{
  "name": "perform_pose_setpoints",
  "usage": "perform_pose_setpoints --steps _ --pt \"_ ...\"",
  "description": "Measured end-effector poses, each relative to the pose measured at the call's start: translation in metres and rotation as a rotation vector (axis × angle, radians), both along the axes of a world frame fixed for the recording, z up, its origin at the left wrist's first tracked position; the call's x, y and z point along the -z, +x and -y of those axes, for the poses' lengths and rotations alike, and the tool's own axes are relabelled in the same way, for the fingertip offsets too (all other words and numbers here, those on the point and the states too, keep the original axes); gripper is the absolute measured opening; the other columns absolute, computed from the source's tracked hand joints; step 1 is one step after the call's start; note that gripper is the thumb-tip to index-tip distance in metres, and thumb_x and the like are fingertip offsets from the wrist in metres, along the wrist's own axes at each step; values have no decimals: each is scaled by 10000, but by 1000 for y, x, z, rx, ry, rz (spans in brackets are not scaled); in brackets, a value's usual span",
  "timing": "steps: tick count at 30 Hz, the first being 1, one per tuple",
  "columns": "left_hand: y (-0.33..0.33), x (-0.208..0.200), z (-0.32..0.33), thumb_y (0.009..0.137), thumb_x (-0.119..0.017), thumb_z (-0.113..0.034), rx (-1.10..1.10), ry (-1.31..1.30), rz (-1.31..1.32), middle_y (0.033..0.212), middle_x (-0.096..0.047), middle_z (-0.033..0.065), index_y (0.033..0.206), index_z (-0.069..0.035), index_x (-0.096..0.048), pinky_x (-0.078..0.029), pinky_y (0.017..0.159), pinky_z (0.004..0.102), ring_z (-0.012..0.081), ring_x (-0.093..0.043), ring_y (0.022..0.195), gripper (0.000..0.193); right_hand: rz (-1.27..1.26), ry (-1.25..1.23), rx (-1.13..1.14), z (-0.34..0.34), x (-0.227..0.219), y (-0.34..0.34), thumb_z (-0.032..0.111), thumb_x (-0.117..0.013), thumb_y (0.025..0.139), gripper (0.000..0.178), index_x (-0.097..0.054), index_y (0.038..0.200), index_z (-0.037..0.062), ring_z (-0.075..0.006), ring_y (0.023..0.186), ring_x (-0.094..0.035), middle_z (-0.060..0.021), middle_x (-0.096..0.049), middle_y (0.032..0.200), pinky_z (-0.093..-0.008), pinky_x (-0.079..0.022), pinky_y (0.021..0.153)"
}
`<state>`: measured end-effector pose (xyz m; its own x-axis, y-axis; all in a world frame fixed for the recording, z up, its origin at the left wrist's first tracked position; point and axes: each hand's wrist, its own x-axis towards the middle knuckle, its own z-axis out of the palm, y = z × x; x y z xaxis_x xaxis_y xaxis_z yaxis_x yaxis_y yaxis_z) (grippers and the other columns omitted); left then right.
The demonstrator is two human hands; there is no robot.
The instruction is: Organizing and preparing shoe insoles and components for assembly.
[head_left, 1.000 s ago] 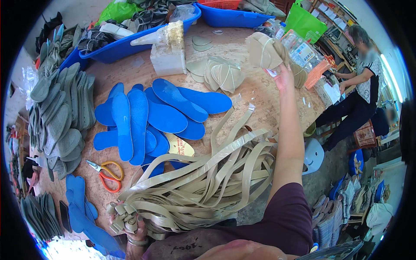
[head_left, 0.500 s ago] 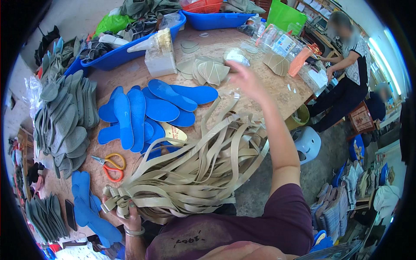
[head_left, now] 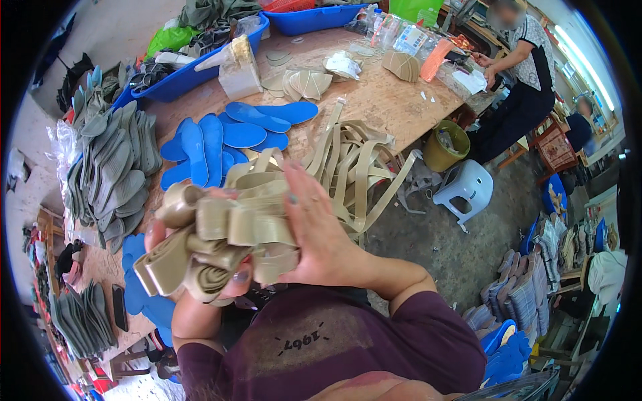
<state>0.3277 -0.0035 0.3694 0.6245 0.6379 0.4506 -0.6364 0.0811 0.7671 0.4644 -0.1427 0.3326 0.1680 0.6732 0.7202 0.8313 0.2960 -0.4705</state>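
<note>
A thick bundle of beige flat straps (head_left: pixel 244 224) is raised close in front of my chest, its folded, looped ends toward me. My left hand (head_left: pixel 231 281) is closed around the bundle, with fingertips showing below and at its left side. My right hand (head_left: pixel 317 230) lies flat against the bundle's right side, fingers stretched out and pointing up. The loose strap lengths (head_left: pixel 354 160) trail over the table's near right edge. Behind the bundle lies a pile of blue insoles (head_left: pixel 214 144), partly covered by it.
Grey soles (head_left: pixel 110 167) are stacked along the left, near a dark phone (head_left: pixel 120 307). Blue tubs (head_left: pixel 200 73) and a white block with a brush (head_left: pixel 239 77) stand at the back. A white stool (head_left: pixel 465 190) and an olive bin (head_left: pixel 445 147) stand right, near another person (head_left: pixel 525 60).
My right hand has come back from the far side of the table to the bundle. The left hand has lifted the bundle up and rightward, and the orange-handled scissors are now hidden.
</note>
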Motion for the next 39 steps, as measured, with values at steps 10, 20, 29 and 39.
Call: perform_pose_setpoints --steps 10,20,29,39 --pt "78 -47 72 816 -589 -389 496 394 -257 920 -676 164 975 38 -677 -478 832 359 276 -643 891 464 -1196 453 -339 -8 71 38 242 -602 939 599 -324 1452 103 -251 1249 -479 -126 -429 1406 -388 -376 1071" --pt "102 -57 86 692 -849 -417 213 1058 361 1425 -346 220 1406 -190 -409 -370 1043 539 458 -421 1281 869 -925 864 665 104 33 141 278 -567 946 436 -504 1279 4 -265 1159 -544 -154 -556 1261 -409 -434 996" --pt "13 -87 74 759 -796 -343 491 280 906 1235 -453 174 1171 -144 -556 -459 909 496 401 -533 1070 517 -31 1081 1380 330 -50 176 228 -548 944 375 -600 1175 -63 -249 981 -627 -150 -639 1178 -387 -479 912" --pt "17 -97 56 768 -782 -304 384 266 1036 1159 -463 148 1106 -123 -552 -465 852 457 355 -534 1013 446 -384 970 1819 518 -23 236 223 -549 942 369 -604 1170 -63 -249 990 -624 -148 -640 1177 -386 -476 917"
